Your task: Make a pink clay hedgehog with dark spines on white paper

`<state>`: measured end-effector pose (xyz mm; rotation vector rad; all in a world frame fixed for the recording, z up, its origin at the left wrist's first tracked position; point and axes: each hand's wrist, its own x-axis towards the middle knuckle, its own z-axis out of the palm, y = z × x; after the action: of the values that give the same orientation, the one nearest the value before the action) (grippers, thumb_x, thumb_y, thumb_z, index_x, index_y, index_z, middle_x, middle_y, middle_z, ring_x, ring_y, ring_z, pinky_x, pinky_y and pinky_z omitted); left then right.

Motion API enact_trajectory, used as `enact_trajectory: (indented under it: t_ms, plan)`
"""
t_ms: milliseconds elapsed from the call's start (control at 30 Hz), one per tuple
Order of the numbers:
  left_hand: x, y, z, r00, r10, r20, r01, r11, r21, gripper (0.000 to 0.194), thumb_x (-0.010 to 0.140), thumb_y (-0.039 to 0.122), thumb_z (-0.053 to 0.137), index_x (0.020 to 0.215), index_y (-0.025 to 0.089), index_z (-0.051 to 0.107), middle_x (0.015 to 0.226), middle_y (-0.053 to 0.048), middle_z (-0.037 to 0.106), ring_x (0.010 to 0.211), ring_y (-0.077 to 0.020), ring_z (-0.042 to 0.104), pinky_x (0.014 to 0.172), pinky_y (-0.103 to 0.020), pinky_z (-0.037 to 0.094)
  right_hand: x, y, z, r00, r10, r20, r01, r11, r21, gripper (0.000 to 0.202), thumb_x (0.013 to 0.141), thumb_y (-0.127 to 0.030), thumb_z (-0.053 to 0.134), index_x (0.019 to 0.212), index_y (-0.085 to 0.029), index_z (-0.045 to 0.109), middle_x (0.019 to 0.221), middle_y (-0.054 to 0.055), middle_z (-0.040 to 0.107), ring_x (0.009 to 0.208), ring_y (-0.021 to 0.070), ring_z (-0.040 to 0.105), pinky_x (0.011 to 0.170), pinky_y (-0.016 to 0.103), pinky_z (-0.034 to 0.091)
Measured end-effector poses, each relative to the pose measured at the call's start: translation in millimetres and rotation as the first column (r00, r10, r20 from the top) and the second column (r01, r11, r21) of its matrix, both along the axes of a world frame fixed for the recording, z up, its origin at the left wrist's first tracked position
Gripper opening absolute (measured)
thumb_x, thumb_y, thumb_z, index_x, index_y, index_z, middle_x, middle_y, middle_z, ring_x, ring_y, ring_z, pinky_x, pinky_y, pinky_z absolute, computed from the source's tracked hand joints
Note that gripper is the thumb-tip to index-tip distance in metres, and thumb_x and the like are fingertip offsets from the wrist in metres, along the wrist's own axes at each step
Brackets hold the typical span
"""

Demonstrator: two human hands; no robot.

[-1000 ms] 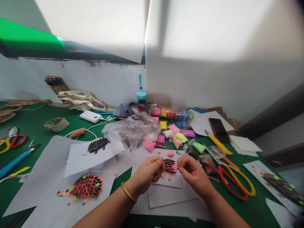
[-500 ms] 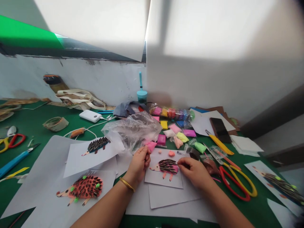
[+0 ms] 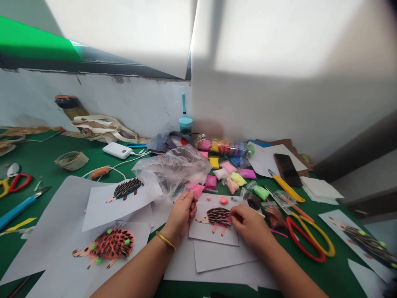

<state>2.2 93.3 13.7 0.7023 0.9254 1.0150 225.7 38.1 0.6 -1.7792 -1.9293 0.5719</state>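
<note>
A hedgehog picture (image 3: 218, 217) with dark spines, a pink body and pink legs lies on a small white card (image 3: 211, 236). At its tail end, my right hand (image 3: 248, 221) is closed in a pinch on the body; whatever its fingertips hold is hidden. My left hand (image 3: 182, 211), with a gold bangle (image 3: 166, 241) on the wrist, is closed above the card's left edge. What its fingers hold cannot be made out. Just behind those fingers sits a bright pink clay packet (image 3: 197, 189). Small coral clay lumps (image 3: 223, 200) rest near the card's top.
Several coloured clay packets (image 3: 229, 167) and a crumpled plastic bag (image 3: 173, 167) lie behind the hands. Red-and-yellow scissors (image 3: 307, 238), a yellow cutter (image 3: 288, 187) and a phone (image 3: 287, 169) are at right. Another hedgehog picture (image 3: 113, 244) and a blue cutter (image 3: 20, 209) lie left.
My right hand has shifted slightly left, over the hedgehog's tail end, and its fingers have curled in more. My left hand has barely moved.
</note>
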Motion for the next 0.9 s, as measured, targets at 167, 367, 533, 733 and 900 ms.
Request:
enact_trajectory:
  t_ms: [167, 367, 533, 733, 900]
  plan:
    - [-0.3, -0.2, -2.4, 1.0, 0.004, -0.001, -0.004, 1.0, 0.007, 0.04, 0.079, 0.054, 0.064, 0.074, 0.017, 0.05, 0.055, 0.008, 0.038, 0.038, -0.0019, 0.03, 0.036, -0.015, 0.015, -4.4, -0.2, 0.8, 0.999, -0.017, 0.042, 0.017, 1.0, 0.009, 0.013, 0.081, -0.022, 0.05, 0.081, -0.022, 0.063, 0.078, 0.001, 0.065, 0.074, 0.0175, 0.058, 0.064, 0.028, 0.037]
    - [-0.8, 0.9, -3.8, 1.0, -0.002, -0.004, 0.003, 1.0, 0.01, 0.037, 0.08, 0.051, 0.064, 0.074, 0.017, 0.05, 0.055, 0.008, 0.038, 0.039, -0.002, 0.03, 0.037, -0.015, 0.015, -8.5, 1.4, 4.7, 0.996, 0.008, 0.084, -0.007, 1.0, -0.008, 0.014, 0.081, -0.018, 0.049, 0.079, -0.02, 0.063, 0.079, 0.002, 0.065, 0.078, 0.0176, 0.058, 0.068, 0.028, 0.037]
    - [0.0, 0.7, -3.4, 1.0, -0.009, -0.008, 0.009, 1.0, 0.01, 0.039, 0.08, 0.053, 0.063, 0.074, 0.017, 0.05, 0.055, 0.008, 0.038, 0.039, -0.0019, 0.03, 0.037, -0.016, 0.015, -11.1, 4.4, 6.9, 0.991, 0.022, 0.134, -0.016, 0.999, -0.049, 0.016, 0.081, -0.017, 0.049, 0.078, -0.02, 0.065, 0.08, 0.003, 0.065, 0.078, 0.018, 0.058, 0.067, 0.028, 0.036]
    - [-0.1, 0.3, -1.7, 1.0, -0.006, -0.011, 0.006, 1.0, 0.016, 0.04, 0.079, 0.054, 0.064, 0.073, 0.017, 0.05, 0.055, 0.008, 0.038, 0.039, -0.0018, 0.03, 0.037, -0.015, 0.015, -11.7, 2.1, 7.3, 0.99, 0.018, 0.137, -0.011, 0.999, -0.052, 0.017, 0.081, -0.016, 0.049, 0.078, -0.02, 0.065, 0.08, 0.003, 0.065, 0.079, 0.0183, 0.059, 0.068, 0.028, 0.037]
    - [-0.3, 0.1, -2.2, 1.0, -0.002, -0.005, 0.002, 1.0, 0.01, 0.037, 0.08, 0.051, 0.064, 0.074, 0.017, 0.05, 0.055, 0.008, 0.038, 0.039, -0.0018, 0.029, 0.037, -0.015, 0.015, -2.1, -0.7, 8.7, 0.999, 0.005, 0.046, -0.002, 0.999, -0.05, 0.015, 0.083, -0.024, 0.05, 0.085, -0.022, 0.065, 0.083, 0.002, 0.065, 0.08, 0.018, 0.059, 0.068, 0.028, 0.04]
